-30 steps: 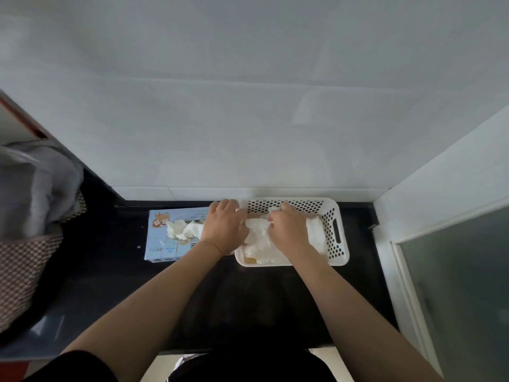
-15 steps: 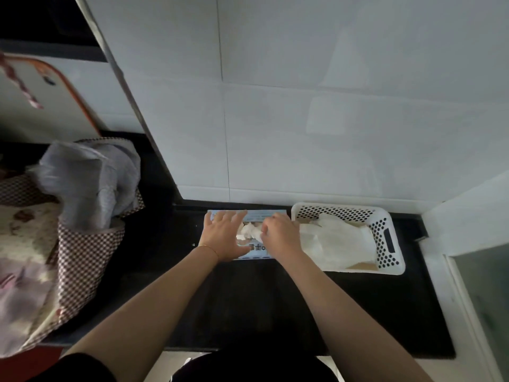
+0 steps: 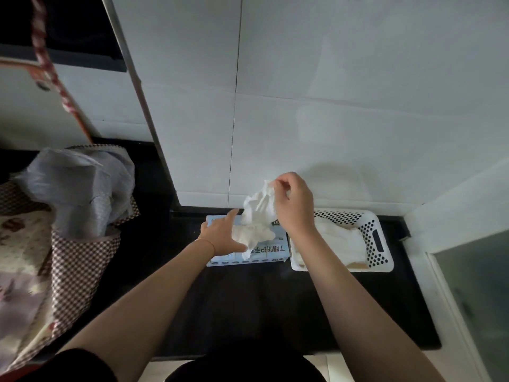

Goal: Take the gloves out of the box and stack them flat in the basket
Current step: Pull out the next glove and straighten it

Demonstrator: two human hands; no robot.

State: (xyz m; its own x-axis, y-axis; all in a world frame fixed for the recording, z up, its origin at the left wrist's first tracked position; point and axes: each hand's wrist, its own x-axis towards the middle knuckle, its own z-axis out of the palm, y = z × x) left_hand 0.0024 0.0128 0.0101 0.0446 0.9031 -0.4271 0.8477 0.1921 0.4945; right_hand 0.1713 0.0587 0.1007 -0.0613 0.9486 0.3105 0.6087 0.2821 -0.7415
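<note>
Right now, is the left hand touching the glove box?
Touching. The head view shows the left hand lying flat on top of the glove box, fingers straight, while the right hand lifts a glove.

Right hand (image 3: pixel 296 205) pinches a white glove (image 3: pixel 259 206) above the box (image 3: pixel 271 250); left hand (image 3: pixel 223 234) presses it.

Both forearms are bare from wrist to well above the elbow, with no watch or ring to be seen on the left hand (image 3: pixel 223 235) or the right hand (image 3: pixel 293 205). A thin reddish cord bracelet (image 3: pixel 207 241) circles the left wrist, a single fine strand with no visible charm or clasp. A black short sleeve (image 3: pixel 80 366) covers the left upper arm at the lower left corner, and more dark clothing (image 3: pixel 242 368) shows along the bottom edge between the arms, too dim there to make out any cut or pattern.
</note>
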